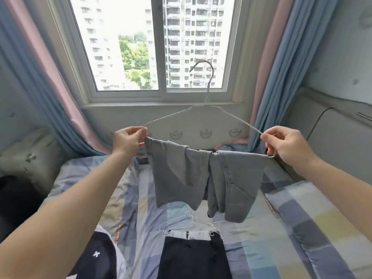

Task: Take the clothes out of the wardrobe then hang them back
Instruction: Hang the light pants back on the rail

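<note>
Filling the lower part of the view is a bed covered in checked bedding of blue, grey and pale yellow squares. At its far end stands a white padded headboard with embossed emblems, and above that a white-framed sliding window looks out on pale high-rise tower blocks and green trees. Long curtains in blue and pink panels hang on both sides of the window, one set on the left and one on the right.

Above the bed and in front of the headboard, a thin white wire hanger is held level in the air, its hook pointing up against the window. A pair of grey trousers is folded over the hanger's bottom bar, with the two halves hanging side by side, clear of the bedding.

The left hand pinches the hanger's left corner between thumb and forefinger, with the other fingers curled in. The right hand pinches the right shoulder wire between thumb and forefinger, and its lower fingers curl at the right corner of the bar.

On the bedding below the trousers lie a few loose white wire hangers. Just nearer the camera, a black garment with a white band lies flat, its top edge touching those hangers. Beside it on the left lies a dark navy garment with a small white cross.
</note>
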Demonstrator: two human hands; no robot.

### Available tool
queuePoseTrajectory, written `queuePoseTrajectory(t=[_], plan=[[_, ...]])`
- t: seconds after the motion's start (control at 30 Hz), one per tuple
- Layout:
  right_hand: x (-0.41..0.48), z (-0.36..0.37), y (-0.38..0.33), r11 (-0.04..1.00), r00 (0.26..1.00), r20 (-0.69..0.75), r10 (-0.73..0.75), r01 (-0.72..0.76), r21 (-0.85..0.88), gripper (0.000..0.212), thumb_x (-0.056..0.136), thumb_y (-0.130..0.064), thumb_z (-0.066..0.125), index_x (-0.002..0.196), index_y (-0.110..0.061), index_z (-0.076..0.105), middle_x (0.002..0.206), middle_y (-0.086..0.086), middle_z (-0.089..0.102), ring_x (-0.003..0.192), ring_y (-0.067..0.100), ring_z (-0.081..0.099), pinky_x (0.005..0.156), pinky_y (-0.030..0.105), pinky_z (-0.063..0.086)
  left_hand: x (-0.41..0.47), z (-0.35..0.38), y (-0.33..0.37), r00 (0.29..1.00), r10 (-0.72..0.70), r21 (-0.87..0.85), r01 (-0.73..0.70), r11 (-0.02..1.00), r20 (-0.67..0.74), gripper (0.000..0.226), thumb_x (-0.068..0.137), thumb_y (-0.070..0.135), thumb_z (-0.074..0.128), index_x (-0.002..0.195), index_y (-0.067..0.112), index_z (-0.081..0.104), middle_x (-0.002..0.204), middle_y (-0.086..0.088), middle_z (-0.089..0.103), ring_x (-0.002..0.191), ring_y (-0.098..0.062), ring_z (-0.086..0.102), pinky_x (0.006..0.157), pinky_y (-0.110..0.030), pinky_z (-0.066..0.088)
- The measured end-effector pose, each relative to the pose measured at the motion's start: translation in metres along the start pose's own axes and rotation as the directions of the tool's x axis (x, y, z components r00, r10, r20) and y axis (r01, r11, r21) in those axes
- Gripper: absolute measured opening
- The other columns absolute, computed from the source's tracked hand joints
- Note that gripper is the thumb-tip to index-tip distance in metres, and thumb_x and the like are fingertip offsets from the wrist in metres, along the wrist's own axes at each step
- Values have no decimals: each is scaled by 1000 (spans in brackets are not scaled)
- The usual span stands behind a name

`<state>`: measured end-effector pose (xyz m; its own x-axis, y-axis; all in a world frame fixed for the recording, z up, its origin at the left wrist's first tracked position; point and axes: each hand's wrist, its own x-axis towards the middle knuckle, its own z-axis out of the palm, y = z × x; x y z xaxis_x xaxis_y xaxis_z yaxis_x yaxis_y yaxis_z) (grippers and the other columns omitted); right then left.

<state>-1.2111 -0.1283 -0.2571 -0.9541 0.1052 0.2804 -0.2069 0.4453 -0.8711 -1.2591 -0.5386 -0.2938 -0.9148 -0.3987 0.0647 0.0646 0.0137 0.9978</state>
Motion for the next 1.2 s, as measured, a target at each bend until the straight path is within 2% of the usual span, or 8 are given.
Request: queuePoseTrajectory(t=[0.2,0.47,0.7,0.8,0.9,1.07,1.13,1.2], plan=[[-18,7,-71,996,996,-67,-58,53,-67,15,93,-16,67,78,-12,69,56,-2,59,41,8,40,41,14,34,14,-5,32,983,75,8,-77,997,170,14,89,15,76,94,2,73,79,-9,73,74,-21,69,78,-38,61],[-96,10,-112,989,989,5,145,-144,-28,13,91,-12,67,92,1,66,62,8,54,44,16,32,38,19,21,-18,37,15,842,30,53,-70,996,539,8,88,15,77,83,10,75,75,-6,73,69,-21,67,76,-37,61],[-234,-38,-109,897,917,-54,394,-372,238,25,95,-6,47,116,-1,59,77,15,59,45,15,38,42,23,24,-129,119,-15,527,-2,102,-161,982,850,10,91,16,73,84,10,77,78,-8,72,67,-16,64,69,-30,53],[-316,-68,-113,775,882,-14,471,-406,485,40,94,-28,40,122,-7,59,91,22,62,58,25,54,50,28,41,-191,156,-18,365,-17,99,-207,973,931,11,90,22,74,85,13,77,73,0,73,65,-12,63,65,-27,53],[-400,-94,-121,700,867,-60,494,-356,619,66,94,-56,37,135,-7,54,104,27,67,98,41,65,80,46,55,-269,191,-13,181,-54,98,-242,965,982,14,92,26,71,103,16,75,90,2,77,73,-10,65,68,-25,50],[-532,-135,-148,697,841,-241,484,-203,688,93,81,-82,31,148,-18,43,126,28,61,133,42,47,112,64,25,-429,221,17,-35,4,-16,-334,943,999,37,99,18,62,134,9,58,115,-7,64,72,4,55,51,-4,41],[-583,-153,-164,714,833,-305,462,-145,686,94,80,-85,28,151,-26,35,141,27,50,137,39,42,114,66,18,-492,223,34,-139,8,-57,-350,935,990,38,101,23,58,137,11,56,120,-7,62,73,3,58,58,-9,45],[-634,-172,-182,732,822,-364,439,-92,675,92,79,-89,23,153,-34,28,148,23,44,141,36,37,115,66,14,-556,221,50,-245,5,-95,-360,928,969,40,102,33,55,138,16,57,128,-3,61,97,-6,60,76,-22,47]])
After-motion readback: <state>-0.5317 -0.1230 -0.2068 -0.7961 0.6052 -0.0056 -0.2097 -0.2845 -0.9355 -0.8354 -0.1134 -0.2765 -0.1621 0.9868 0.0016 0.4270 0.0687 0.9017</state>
